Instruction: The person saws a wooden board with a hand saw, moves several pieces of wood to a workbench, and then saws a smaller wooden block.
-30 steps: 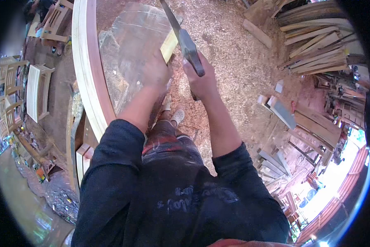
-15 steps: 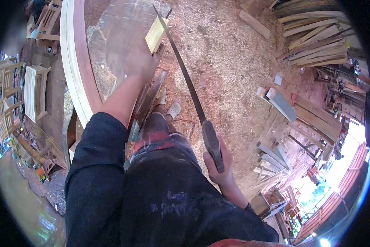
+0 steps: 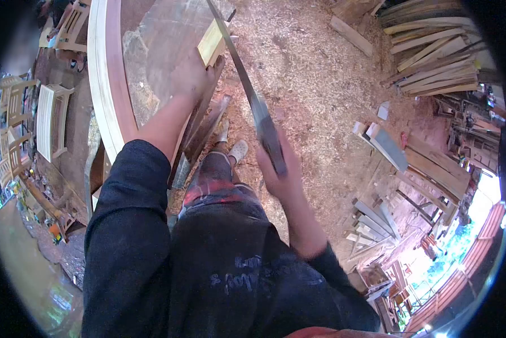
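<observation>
My right hand (image 3: 282, 164) is closed around the dark handle of a handsaw (image 3: 239, 63). Its long, narrow blade is seen nearly edge-on and points away from me, meeting the right end of a short pale-yellow wood block (image 3: 212, 44). My left hand (image 3: 189, 74) holds the near end of that block at the edge of a worn workbench (image 3: 165, 25). The left fingers are partly hidden and slightly blurred.
A long curved plank (image 3: 105, 67) lies left along the bench. Wood shavings (image 3: 315, 84) cover the floor. Stacked boards (image 3: 433, 56) stand at upper right, and more planks (image 3: 385, 146) lie below them. A slatted wooden bench (image 3: 53, 121) is at left.
My right hand and the handsaw have moved forward, away from my body, and slightly left, so the blade extends farther past the block. My left hand stays at the block.
</observation>
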The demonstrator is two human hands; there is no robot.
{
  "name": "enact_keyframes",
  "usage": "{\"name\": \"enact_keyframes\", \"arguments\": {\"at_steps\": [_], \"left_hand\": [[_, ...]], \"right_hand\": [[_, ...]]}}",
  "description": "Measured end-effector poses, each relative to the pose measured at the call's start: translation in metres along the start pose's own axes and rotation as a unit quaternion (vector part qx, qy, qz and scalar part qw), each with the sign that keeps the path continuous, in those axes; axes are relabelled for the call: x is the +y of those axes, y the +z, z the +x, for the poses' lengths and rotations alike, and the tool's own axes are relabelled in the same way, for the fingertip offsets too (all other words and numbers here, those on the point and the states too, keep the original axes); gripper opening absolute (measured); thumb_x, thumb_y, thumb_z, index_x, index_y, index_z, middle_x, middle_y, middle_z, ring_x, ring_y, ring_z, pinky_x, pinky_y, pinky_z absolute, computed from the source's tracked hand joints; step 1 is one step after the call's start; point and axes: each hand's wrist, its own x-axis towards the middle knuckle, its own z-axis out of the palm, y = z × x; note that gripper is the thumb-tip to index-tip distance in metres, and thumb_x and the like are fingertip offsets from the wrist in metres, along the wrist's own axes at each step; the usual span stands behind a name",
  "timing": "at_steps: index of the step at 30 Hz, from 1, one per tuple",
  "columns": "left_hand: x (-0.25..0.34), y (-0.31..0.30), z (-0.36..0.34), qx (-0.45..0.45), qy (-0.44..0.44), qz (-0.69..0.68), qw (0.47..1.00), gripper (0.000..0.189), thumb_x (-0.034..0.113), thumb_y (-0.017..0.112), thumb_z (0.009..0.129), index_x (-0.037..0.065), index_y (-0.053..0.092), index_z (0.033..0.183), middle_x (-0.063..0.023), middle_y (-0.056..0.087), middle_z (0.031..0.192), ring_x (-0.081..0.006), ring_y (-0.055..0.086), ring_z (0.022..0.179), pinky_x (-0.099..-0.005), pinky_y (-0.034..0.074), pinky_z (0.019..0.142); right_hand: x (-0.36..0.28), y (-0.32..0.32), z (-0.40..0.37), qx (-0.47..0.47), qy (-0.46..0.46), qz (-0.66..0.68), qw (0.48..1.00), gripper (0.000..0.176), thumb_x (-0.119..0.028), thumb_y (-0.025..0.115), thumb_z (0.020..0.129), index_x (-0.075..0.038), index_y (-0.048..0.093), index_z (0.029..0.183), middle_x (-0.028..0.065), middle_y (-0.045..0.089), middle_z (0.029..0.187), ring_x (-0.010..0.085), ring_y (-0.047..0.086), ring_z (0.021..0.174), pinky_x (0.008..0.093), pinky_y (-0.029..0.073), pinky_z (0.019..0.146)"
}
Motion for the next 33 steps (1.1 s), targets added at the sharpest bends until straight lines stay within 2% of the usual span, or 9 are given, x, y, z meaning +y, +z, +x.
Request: {"name": "enact_keyframes", "arguments": {"at_steps": [6, 10, 14, 18, 21, 23, 28, 31, 33], "left_hand": [[0.000, -0.003, 0.003, 0.004, 0.010, 0.013, 1.000, 0.051, 0.037, 0.068, 0.090, 0.001, 0.054, 0.123, -0.0272, 0.070, 0.111, -0.0446, 0.071, 0.100, -0.0547, 0.055, 0.090], [-0.021, 0.030, 0.017, 0.018, 0.028, 0.035, 0.999, 0.058, 0.047, 0.069, 0.091, 0.003, 0.053, 0.126, -0.0248, 0.073, 0.108, -0.0417, 0.073, 0.097, -0.0525, 0.057, 0.088], [0.001, 0.000, 0.003, -0.022, 0.002, 0.023, 0.999, 0.045, 0.033, 0.067, 0.090, 0.001, 0.053, 0.118, -0.0301, 0.069, 0.112, -0.0451, 0.071, 0.099, -0.0567, 0.055, 0.086], [-0.001, 0.000, 0.005, -0.011, 0.003, 0.048, 0.999, 0.057, 0.041, 0.067, 0.090, 0.003, 0.049, 0.130, -0.0241, 0.074, 0.101, -0.0426, 0.074, 0.093, -0.0536, 0.058, 0.083], [-0.010, 0.010, 0.011, -0.004, 0.008, 0.036, 0.999, 0.054, 0.038, 0.067, 0.090, 0.002, 0.050, 0.126, -0.0256, 0.073, 0.103, -0.0432, 0.073, 0.094, -0.0540, 0.057, 0.084], [-0.009, 0.014, 0.011, -0.005, 0.009, 0.009, 1.000, 0.047, 0.030, 0.069, 0.088, 0.000, 0.052, 0.120, -0.0290, 0.069, 0.110, -0.0447, 0.071, 0.098, -0.0549, 0.056, 0.088], [-0.007, 0.005, 0.012, -0.008, 0.021, 0.017, 1.000, 0.047, 0.028, 0.069, 0.088, -0.001, 0.052, 0.120, -0.0273, 0.069, 0.102, -0.0461, 0.070, 0.094, -0.0548, 0.056, 0.086], [-0.017, 0.025, 0.017, 0.018, 0.053, 0.013, 0.998, 0.050, 0.033, 0.068, 0.090, 0.001, 0.051, 0.124, -0.0263, 0.071, 0.100, -0.0441, 0.072, 0.092, -0.0549, 0.057, 0.082], [-0.020, 0.022, 0.011, 0.026, 0.050, 0.018, 0.998, 0.052, 0.037, 0.068, 0.090, 0.002, 0.051, 0.125, -0.0262, 0.073, 0.100, -0.0432, 0.073, 0.091, -0.0550, 0.057, 0.081]], "right_hand": [[0.006, -0.034, -0.082, -0.028, 0.034, -0.042, 0.998, 0.061, -0.022, 0.067, 0.096, -0.004, 0.046, 0.150, 0.0187, 0.071, 0.110, 0.0277, 0.074, 0.100, 0.0386, 0.056, 0.087], [0.011, 0.028, 0.081, 0.046, -0.103, -0.019, 0.993, 0.049, -0.017, 0.067, 0.098, -0.001, 0.055, 0.142, 0.0178, 0.069, 0.111, 0.0237, 0.068, 0.101, 0.0366, 0.053, 0.090], [-0.044, 0.044, 0.162, -0.008, -0.048, 0.060, 0.997, 0.051, -0.022, 0.068, 0.098, -0.002, 0.055, 0.143, 0.0211, 0.070, 0.114, 0.0279, 0.068, 0.106, 0.0373, 0.052, 0.094], [0.000, 0.020, 0.058, 0.036, -0.043, -0.047, 0.997, 0.055, -0.023, 0.068, 0.098, -0.002, 0.052, 0.147, 0.0206, 0.070, 0.122, 0.0252, 0.067, 0.113, 0.0372, 0.051, 0.100], [0.002, -0.026, -0.062, -0.041, 0.104, -0.022, 0.993, 0.056, -0.019, 0.066, 0.096, 0.000, 0.052, 0.147, 0.0177, 0.070, 0.118, 0.0235, 0.069, 0.107, 0.0353, 0.052, 0.094], [0.013, -0.042, -0.106, -0.036, 0.038, -0.053, 0.997, 0.063, -0.022, 0.069, 0.095, -0.007, 0.045, 0.151, 0.0160, 0.073, 0.108, 0.0257, 0.074, 0.101, 0.0387, 0.056, 0.088], [-0.007, 0.002, 0.023, -0.035, 0.093, -0.004, 0.995, 0.056, -0.020, 0.069, 0.095, -0.001, 0.052, 0.145, 0.0164, 0.071, 0.111, 0.0237, 0.071, 0.101, 0.0374, 0.054, 0.089], [-0.019, 0.046, 0.145, 0.032, -0.093, 0.007, 0.995, 0.052, -0.024, 0.068, 0.097, -0.004, 0.055, 0.143, 0.0193, 0.071, 0.108, 0.0284, 0.071, 0.097, 0.0372, 0.054, 0.088], [-0.032, 0.048, 0.171, -0.009, -0.038, 0.051, 0.998, 0.053, -0.026, 0.068, 0.097, -0.008, 0.055, 0.145, 0.0190, 0.072, 0.109, 0.0277, 0.071, 0.103, 0.0363, 0.053, 0.091]]}}
